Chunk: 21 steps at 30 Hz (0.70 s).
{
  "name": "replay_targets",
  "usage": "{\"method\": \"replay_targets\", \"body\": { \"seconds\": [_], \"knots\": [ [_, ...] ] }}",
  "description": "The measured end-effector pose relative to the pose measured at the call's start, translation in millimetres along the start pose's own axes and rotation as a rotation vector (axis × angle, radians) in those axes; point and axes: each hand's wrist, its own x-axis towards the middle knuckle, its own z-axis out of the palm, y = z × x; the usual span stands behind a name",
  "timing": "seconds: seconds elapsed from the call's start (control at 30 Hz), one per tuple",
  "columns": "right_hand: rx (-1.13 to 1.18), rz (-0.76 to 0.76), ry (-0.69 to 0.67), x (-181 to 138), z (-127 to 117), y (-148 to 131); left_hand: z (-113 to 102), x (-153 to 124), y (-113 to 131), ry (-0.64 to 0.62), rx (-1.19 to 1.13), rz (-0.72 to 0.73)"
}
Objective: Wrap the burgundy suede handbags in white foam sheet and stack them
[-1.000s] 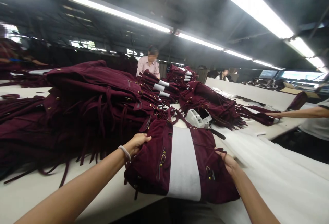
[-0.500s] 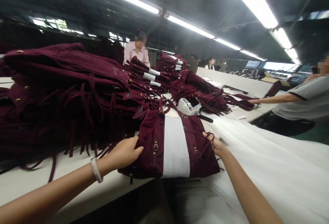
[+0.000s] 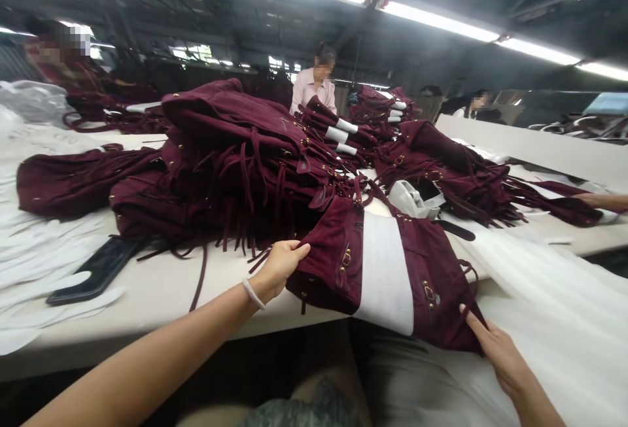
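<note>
A burgundy bag point(image 3: 324, 257) with brass buckles lies across the front edge of the table, a wide white band point(image 3: 385, 270) wrapped round its middle. My left hand point(image 3: 279, 267), with a pale band on the wrist, grips the bag's left side between thumb and fingers. On the opposite side my right hand point(image 3: 493, 342) pinches the lower right corner, its thumb on top and the other fingers hidden beneath. Just behind the bag stands a white tape dispenser point(image 3: 409, 199). A dark strap end point(image 3: 456, 229) sticks out to the right of it.
A tall pile of burgundy bags point(image 3: 230, 133) rises behind and left, with more bags point(image 3: 436, 159) behind right. A dark phone point(image 3: 93, 276) lies among white cut pieces point(image 3: 44, 244). White sheeting point(image 3: 564, 290) covers the right side. A person in pink point(image 3: 314, 90) stands across the table.
The view has swung left, so the phone and white pieces now show. Both hands still hold the bag; its right end now sits lower, with my right hand nearer its bottom corner.
</note>
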Motion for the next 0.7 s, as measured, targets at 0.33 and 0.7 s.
{"method": "replay_targets", "body": {
  "seconds": [0.33, 0.7],
  "knots": [
    [0.662, 0.2, -0.036, -6.1, 30.6, 20.1, -11.3, -1.7, -27.3, 0.088, 0.093, 0.059],
    [0.028, -0.078, 0.085, 1.9, 62.2, 48.3, -29.9, 21.9, -27.1, -0.032, 0.693, 0.129]
  ]
}}
